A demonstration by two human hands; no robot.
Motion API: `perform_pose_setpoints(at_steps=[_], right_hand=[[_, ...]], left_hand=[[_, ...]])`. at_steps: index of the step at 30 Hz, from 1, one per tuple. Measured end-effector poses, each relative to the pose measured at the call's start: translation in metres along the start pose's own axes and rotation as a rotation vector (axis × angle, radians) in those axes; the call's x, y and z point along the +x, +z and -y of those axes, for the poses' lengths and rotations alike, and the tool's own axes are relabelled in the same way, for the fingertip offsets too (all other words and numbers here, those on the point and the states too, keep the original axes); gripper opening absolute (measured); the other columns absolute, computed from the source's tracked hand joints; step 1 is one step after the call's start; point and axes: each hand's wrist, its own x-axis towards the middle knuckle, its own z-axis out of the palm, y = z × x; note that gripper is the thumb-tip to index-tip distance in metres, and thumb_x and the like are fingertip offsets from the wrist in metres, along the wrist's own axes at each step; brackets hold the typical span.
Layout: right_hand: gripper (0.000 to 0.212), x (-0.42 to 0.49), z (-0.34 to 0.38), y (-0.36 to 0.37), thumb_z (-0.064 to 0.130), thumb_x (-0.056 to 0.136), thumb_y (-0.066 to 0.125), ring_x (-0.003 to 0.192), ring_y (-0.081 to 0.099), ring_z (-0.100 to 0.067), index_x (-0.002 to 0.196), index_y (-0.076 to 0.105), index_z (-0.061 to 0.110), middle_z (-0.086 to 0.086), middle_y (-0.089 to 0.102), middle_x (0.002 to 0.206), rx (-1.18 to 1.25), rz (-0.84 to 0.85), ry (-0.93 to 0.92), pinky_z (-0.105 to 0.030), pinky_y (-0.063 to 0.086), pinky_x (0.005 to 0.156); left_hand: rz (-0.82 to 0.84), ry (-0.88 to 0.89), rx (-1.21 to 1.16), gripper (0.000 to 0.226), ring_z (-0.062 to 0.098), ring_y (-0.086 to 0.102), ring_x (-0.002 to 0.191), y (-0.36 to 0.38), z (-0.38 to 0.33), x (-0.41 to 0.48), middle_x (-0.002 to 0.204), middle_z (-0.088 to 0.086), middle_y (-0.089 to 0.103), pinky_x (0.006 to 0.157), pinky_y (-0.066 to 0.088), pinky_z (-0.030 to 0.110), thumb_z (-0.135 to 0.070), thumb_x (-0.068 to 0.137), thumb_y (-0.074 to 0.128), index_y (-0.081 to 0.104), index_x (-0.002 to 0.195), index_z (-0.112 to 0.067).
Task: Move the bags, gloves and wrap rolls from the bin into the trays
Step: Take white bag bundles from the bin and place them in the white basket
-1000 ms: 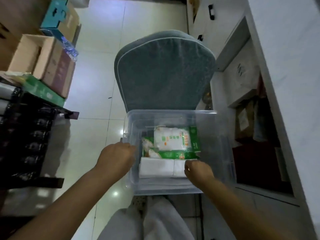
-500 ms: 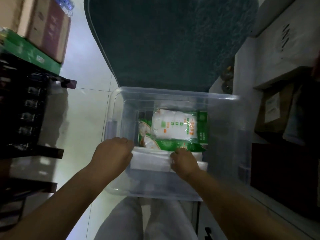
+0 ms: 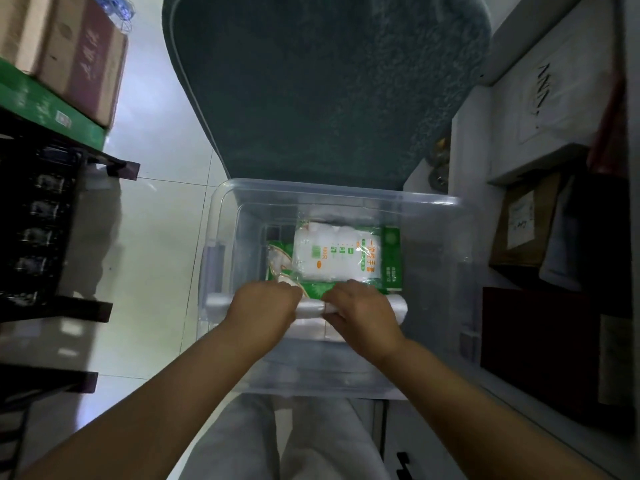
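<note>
- At the far left a dark slatted rack (image 3: 38, 237) carries a green flat box (image 3: 52, 105) with brown cardboard cartons (image 3: 69, 53) stacked on it, above a pale glossy tiled floor (image 3: 156, 237).
- The left hand (image 3: 263, 311) reaches down into the clear plastic storage bin (image 3: 332, 194), fingers curled over the left end of a white translucent roll of plastic bags (image 3: 311, 308) that lies across the bin's near side.
- The right hand (image 3: 360, 313) is closed round the same roll just beside the left hand, thumb underneath and fingers over the top; the roll's right end sticks out past the knuckles.
- Behind the roll, on the bin floor, lies a clear packet of white disposable gloves (image 3: 337, 254) on top of a green printed pack (image 3: 391, 258).
- Beyond the bin stands a grey-green padded chair back (image 3: 325, 81).
- To the right are a white cabinet (image 3: 554, 81) and brown boxes (image 3: 523, 220) on dark shelving.
- The person's grey trousers (image 3: 284, 441) show below the bin.
</note>
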Motion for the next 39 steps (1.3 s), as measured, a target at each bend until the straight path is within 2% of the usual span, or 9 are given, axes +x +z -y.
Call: perform_pose_setpoints(at_steps=[3, 7, 9, 15, 20, 24, 29, 34, 39], right_hand=[[0.023, 0.008, -0.015, -0.006, 0.015, 0.066, 0.082, 0.068, 0.062, -0.028, 0.084, 0.068, 0.011, -0.007, 0.069, 0.076, -0.008, -0.021, 0.033, -0.033, 0.051, 0.059], [0.026, 0.009, -0.055, 0.012, 0.015, 0.080, 0.070, 0.093, 0.061, -0.029, 0.105, 0.065, 0.010, -0.011, 0.068, 0.102, 0.048, -0.013, 0.444, -0.035, 0.050, 0.074], [0.024, 0.003, -0.069, 0.032, 0.016, 0.084, 0.065, 0.098, 0.059, -0.030, 0.106, 0.064, 0.009, -0.013, 0.066, 0.106, 0.002, 0.096, 0.515, -0.034, 0.047, 0.076], [0.039, -0.005, -0.054, 0.095, 0.028, 0.084, 0.062, 0.112, 0.047, -0.026, 0.119, 0.053, 0.012, -0.009, 0.055, 0.121, -0.109, 0.385, 0.317, -0.033, 0.037, 0.092], [0.049, 0.007, -0.047, 0.105, 0.040, 0.077, 0.067, 0.109, 0.047, -0.027, 0.118, 0.053, 0.016, -0.008, 0.055, 0.117, -0.238, 0.495, 0.300, -0.038, 0.038, 0.092], [0.049, 0.005, -0.036, 0.098, 0.028, 0.080, 0.063, 0.104, 0.052, -0.029, 0.127, 0.052, 0.019, -0.011, 0.057, 0.114, -0.248, 0.576, 0.245, -0.037, 0.046, 0.086], [0.030, -0.017, -0.014, 0.067, 0.028, 0.091, 0.047, 0.097, 0.061, -0.029, 0.119, 0.051, 0.020, -0.010, 0.063, 0.111, -0.257, 0.470, 0.346, -0.032, 0.047, 0.074], [0.027, -0.055, 0.017, -0.001, 0.039, 0.090, 0.050, 0.087, 0.064, -0.029, 0.109, 0.053, 0.019, -0.006, 0.067, 0.102, -0.211, 0.085, 0.563, -0.030, 0.044, 0.065], [0.024, -0.096, 0.059, -0.072, 0.035, 0.087, 0.057, 0.085, 0.063, -0.035, 0.095, 0.051, 0.013, -0.012, 0.067, 0.095, -0.082, -0.241, 0.722, -0.036, 0.042, 0.063]], left_hand=[[-0.036, -0.082, 0.086, 0.012, 0.019, 0.064, 0.071, -0.013, 0.015, -0.003, 0.080, -0.001, 0.068, 0.057, 0.039, 0.026, -0.022, 0.080, 0.063, 0.063, 0.092, -0.025], [-0.061, -0.220, 0.058, 0.013, 0.022, 0.063, 0.074, -0.035, 0.051, -0.015, 0.082, -0.001, 0.065, 0.060, 0.041, 0.028, -0.021, 0.084, 0.058, 0.060, 0.096, -0.024], [-0.124, -0.254, -0.032, 0.015, 0.023, 0.062, 0.068, -0.038, 0.071, -0.024, 0.079, 0.002, 0.065, 0.062, 0.048, 0.029, -0.022, 0.086, 0.058, 0.062, 0.100, -0.021], [-0.238, -0.359, -0.097, 0.012, 0.011, 0.036, 0.046, -0.024, 0.093, -0.041, 0.056, -0.004, 0.053, 0.045, 0.012, 0.016, -0.025, 0.080, 0.068, 0.060, 0.073, -0.020], [-0.216, -0.330, -0.092, 0.013, 0.009, 0.035, 0.044, -0.015, 0.093, -0.042, 0.055, -0.007, 0.049, 0.047, 0.007, 0.014, -0.026, 0.078, 0.070, 0.060, 0.072, -0.021], [-0.254, -0.318, -0.107, 0.009, 0.012, 0.041, 0.046, -0.015, 0.093, -0.045, 0.059, -0.007, 0.049, 0.045, 0.015, 0.017, -0.029, 0.083, 0.063, 0.060, 0.079, -0.022], [-0.281, -0.339, -0.095, 0.021, 0.017, 0.042, 0.049, -0.034, 0.090, -0.064, 0.058, -0.007, 0.050, 0.045, 0.019, 0.023, -0.032, 0.084, 0.059, 0.044, 0.068, -0.029], [-0.261, -0.265, -0.229, 0.009, 0.020, 0.055, 0.062, -0.061, 0.084, -0.089, 0.072, -0.002, 0.063, 0.057, 0.042, 0.028, -0.029, 0.087, 0.053, 0.058, 0.081, -0.024], [-0.329, -0.195, -0.230, 0.009, 0.013, 0.052, 0.053, -0.109, 0.061, -0.108, 0.063, -0.009, 0.055, 0.057, 0.045, 0.024, -0.036, 0.088, 0.051, 0.056, 0.082, -0.031]])
